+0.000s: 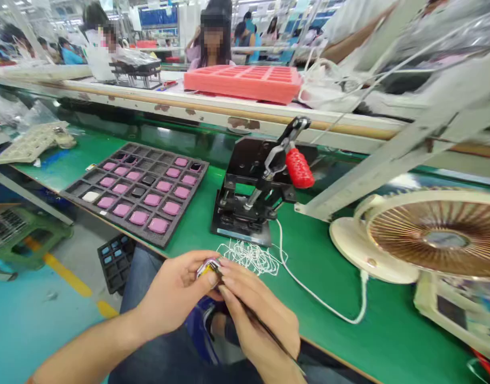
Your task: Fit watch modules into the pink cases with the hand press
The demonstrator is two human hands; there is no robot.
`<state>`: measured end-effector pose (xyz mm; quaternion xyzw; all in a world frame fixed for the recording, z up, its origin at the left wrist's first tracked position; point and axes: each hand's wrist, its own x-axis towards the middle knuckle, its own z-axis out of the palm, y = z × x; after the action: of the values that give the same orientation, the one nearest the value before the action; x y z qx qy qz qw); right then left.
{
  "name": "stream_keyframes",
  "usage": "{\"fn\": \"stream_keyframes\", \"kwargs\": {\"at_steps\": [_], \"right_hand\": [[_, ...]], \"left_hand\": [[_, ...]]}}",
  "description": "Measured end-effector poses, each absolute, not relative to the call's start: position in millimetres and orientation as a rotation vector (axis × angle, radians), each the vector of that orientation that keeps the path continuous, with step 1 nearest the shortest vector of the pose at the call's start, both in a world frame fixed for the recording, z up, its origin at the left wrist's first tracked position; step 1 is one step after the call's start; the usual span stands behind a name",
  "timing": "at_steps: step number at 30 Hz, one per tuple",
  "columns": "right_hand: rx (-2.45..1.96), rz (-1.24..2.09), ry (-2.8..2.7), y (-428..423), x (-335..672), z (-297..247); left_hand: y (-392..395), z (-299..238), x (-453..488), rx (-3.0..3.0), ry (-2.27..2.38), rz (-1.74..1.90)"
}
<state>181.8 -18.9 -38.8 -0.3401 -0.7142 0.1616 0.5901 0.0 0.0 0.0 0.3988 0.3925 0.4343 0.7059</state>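
My left hand (176,290) is closed around a small purple-edged device (207,266) with yellow showing inside, held over the bench's front edge. Most of the device is hidden by my fingers. In my right hand (261,314) lies a slim dark tool (269,332) that looks like tweezers; its tip end meets the device. Right behind my hands is a tangle of thin white cord (251,257). To the left, a dark foam tray (171,226) holds several pink-purple cases (158,225), a few black ones (139,191) and one white piece (91,196).
A black clamp fixture (245,213) with a red handle (299,168) stands beyond the cord. A fan (437,240) is at right, its white cable (321,304) looping over the green bench (329,256). Beyond, a shelf carries a red foam tray (237,85); a person sits behind it.
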Motion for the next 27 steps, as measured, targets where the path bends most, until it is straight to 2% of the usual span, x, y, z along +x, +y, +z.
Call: {"fn": "stream_keyframes", "kwargs": {"at_steps": [27], "right_hand": [[-0.804,0.275,-1.7,-20.1,186.3,-54.4]], "left_hand": [[6.0,-10.0,12.1,0.859,0.916,0.987]]}}
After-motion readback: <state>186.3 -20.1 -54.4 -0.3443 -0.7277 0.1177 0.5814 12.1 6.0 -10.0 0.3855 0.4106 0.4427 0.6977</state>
